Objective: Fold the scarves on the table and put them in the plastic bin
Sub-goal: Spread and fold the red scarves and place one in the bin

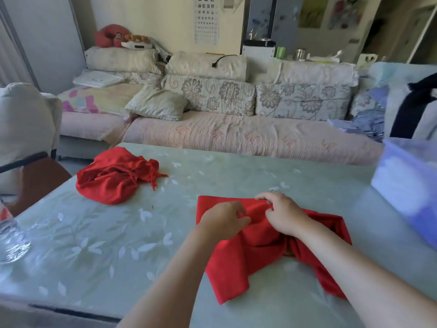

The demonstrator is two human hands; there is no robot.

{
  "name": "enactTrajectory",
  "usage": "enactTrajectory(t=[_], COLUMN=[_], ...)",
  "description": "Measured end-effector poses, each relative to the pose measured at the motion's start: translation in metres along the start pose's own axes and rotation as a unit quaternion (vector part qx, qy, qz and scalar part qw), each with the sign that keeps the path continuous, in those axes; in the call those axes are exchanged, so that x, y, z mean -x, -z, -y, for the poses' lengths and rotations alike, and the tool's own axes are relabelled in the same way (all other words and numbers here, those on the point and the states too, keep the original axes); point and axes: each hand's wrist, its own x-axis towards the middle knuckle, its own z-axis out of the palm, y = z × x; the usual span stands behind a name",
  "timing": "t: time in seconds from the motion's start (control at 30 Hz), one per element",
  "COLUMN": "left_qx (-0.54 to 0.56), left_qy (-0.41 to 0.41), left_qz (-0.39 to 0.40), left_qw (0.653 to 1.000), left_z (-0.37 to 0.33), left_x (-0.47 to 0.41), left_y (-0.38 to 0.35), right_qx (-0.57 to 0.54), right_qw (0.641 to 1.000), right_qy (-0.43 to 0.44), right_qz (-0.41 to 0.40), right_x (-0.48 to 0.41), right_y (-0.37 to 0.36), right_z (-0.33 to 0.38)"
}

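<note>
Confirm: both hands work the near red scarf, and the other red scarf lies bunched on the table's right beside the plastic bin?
Wrong side: the head view shows the other scarf bunched on the left of the table, far from the plastic bin.

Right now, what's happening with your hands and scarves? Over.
Left hand, right hand gripping half-folded red fabric scarf. Crumpled red scarf untouched, far left. Pale blue plastic bin right, unblocked.

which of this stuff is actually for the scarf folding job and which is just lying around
For the job: near red scarf, crumpled red scarf, plastic bin, table.

Lying about: clear glass item, chair, sofa, cushions, eye chart.
</note>
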Motion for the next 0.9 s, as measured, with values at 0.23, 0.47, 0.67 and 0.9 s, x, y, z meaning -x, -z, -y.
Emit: enactTrajectory(t=[0.23, 0.47, 0.67, 0.9], left_qx=[-0.112, -0.205, -0.181, -0.123], left_qy=[0.026, -0.057, -0.021, 0.059], left_qz=[0.052, -0.039, -0.051, -0.150], left_qw=[0.992, 0.976, 0.982, 0.979], left_z=[-0.008, -0.046, -0.049, -0.044], left_x=[0.008, -0.001, -0.021, -0.038], left_y=[-0.023, -0.043, -0.053, -0.037], right_qx=[0.109, 0.157, 0.163, 0.239], right_qw=[0.989, 0.985, 0.983, 0.970], right_qy=[-0.050, -0.007, -0.002, 0.038], right_qz=[0.085, 0.074, 0.087, -0.015], right_x=[0.044, 0.041, 0.042, 0.037], right_y=[0.008, 0.010, 0.017, 0.039], right_z=[-0.044, -0.061, -0.088, -0.120])
